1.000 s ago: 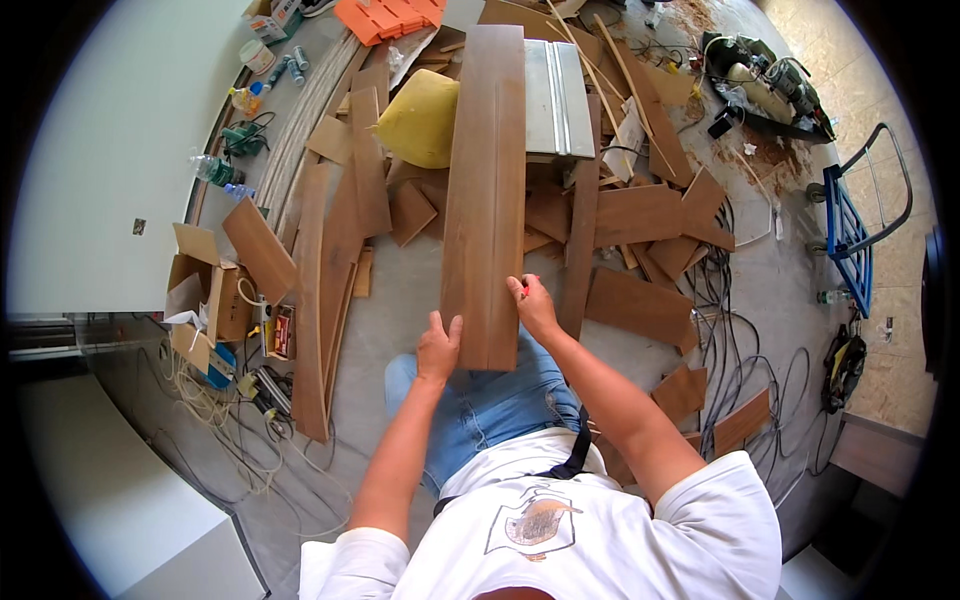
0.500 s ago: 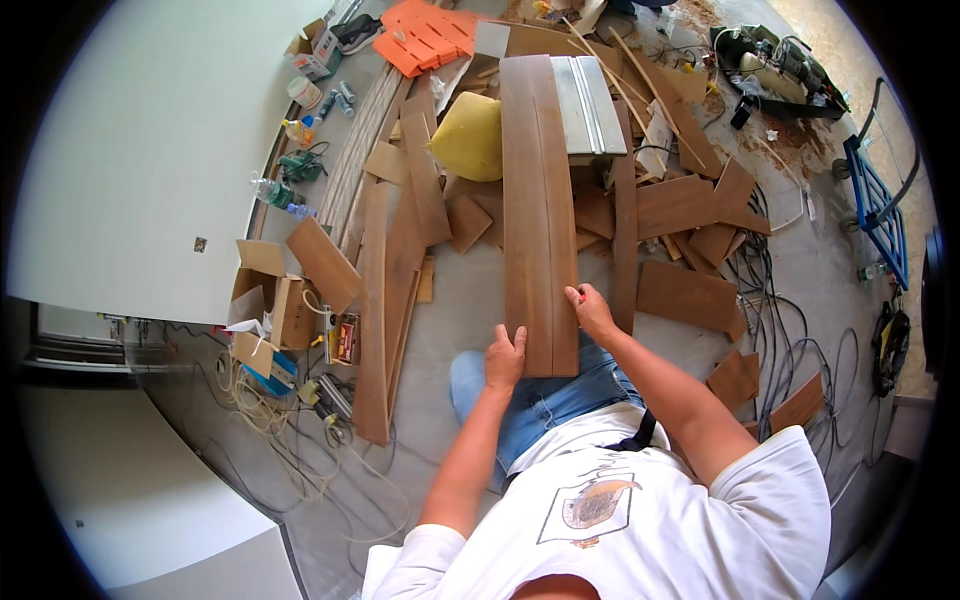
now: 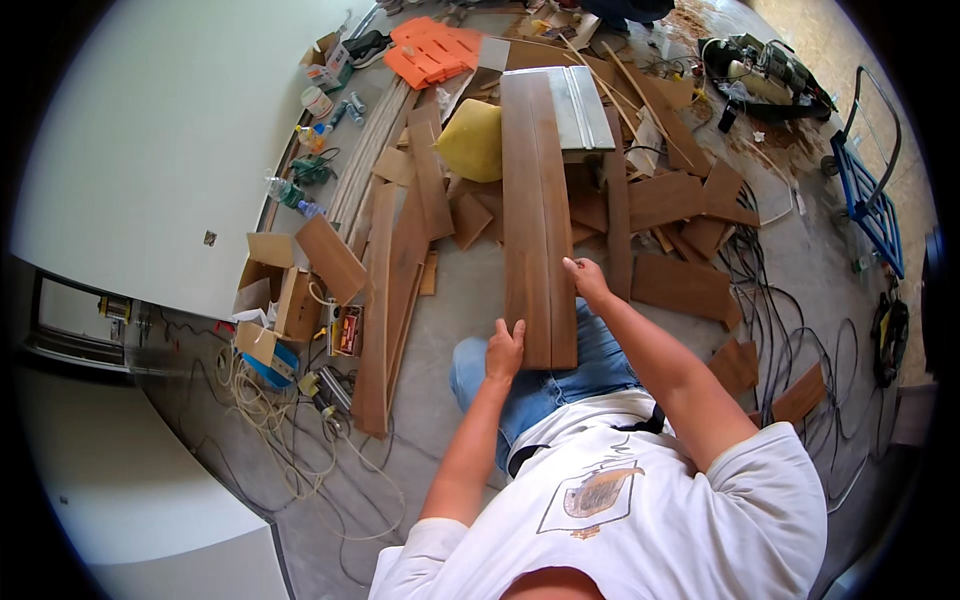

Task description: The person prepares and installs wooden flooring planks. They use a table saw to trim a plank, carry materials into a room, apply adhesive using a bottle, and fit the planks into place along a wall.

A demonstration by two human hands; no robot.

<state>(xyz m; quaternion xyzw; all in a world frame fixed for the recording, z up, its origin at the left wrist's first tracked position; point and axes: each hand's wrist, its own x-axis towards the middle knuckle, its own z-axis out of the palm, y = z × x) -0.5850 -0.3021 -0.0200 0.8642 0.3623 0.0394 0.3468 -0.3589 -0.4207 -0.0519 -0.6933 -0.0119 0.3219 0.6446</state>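
Two long brown wooden floor planks (image 3: 540, 220) lie side by side, a thin seam between them. They stretch from above my knees to a silver metal stand (image 3: 590, 110) that sits beside their far end. At the near end, my left hand (image 3: 503, 350) grips the left edge, thumb up. Farther along, my right hand (image 3: 588, 281) is closed at the right edge with its thumb near the top face. The undersides of the planks and the fingers beneath them are hidden.
A yellow sack-like bundle (image 3: 470, 140) rests left of the planks. Wood offcuts (image 3: 680, 288) lie around, with black cables (image 3: 780, 310) at right. A cardboard box (image 3: 297, 305) and tangled pale cord (image 3: 255, 420) are at left. A blue trolley (image 3: 866, 200) stands right; another person (image 3: 628, 10) is at the top.
My right hand has slid a little farther away along the right edge; a small red thing seen at its fingers no longer shows. My left hand stays at the near end. The view has shifted slightly.
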